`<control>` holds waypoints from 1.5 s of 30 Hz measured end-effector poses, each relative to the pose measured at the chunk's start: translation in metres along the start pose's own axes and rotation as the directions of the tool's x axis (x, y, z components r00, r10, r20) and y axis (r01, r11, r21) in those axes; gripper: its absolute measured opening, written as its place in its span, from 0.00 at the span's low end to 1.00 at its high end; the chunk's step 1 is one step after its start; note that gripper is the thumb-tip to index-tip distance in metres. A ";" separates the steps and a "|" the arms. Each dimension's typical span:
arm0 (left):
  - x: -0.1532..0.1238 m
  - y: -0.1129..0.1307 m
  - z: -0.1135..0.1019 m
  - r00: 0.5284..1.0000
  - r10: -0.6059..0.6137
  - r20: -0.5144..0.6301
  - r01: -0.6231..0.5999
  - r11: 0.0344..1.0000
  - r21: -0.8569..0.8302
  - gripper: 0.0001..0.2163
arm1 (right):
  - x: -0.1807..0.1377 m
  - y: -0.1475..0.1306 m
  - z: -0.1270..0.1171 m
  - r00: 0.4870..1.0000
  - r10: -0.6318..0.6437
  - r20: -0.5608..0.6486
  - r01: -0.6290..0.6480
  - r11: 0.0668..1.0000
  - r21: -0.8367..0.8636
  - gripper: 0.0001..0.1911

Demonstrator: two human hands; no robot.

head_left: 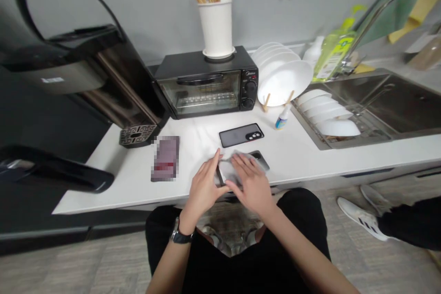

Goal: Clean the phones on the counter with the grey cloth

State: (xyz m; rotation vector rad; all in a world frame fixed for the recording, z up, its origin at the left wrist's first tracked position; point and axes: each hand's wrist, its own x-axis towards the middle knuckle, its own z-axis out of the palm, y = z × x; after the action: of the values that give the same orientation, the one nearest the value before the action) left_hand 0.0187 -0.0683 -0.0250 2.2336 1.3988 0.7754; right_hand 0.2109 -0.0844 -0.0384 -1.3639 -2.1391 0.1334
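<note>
A phone (260,160) lies face down near the front edge of the white counter (303,156), its camera end poking out past my fingers. My right hand (250,183) lies flat over it, fingers stretched out, pressing what looks like a light cloth or film on its back. My left hand (204,186) pinches the phone's left end between thumb and fingers. A dark phone case (241,135) rests just behind. A small white dropper bottle (282,117) stands further right.
A blurred dark flat item (166,158) lies to the left. Behind are a black toaster oven (206,83) with a utensil holder (216,30) on top, a plate rack (280,76), a sink (379,105) with bowls, and a black appliance (86,69). Another person's shoes (361,213) are at right.
</note>
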 end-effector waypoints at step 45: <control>-0.003 -0.001 0.002 1.000 0.001 -0.019 0.000 1.000 0.031 0.49 | -0.031 -0.023 -0.005 0.976 -0.167 0.136 0.163 0.986 0.040 0.35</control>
State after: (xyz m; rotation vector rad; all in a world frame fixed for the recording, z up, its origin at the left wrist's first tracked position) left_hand 0.0178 -0.0705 -0.0275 2.2555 1.4284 0.7823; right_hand 0.2046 -0.1228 -0.0383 -1.1847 -2.3472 0.1979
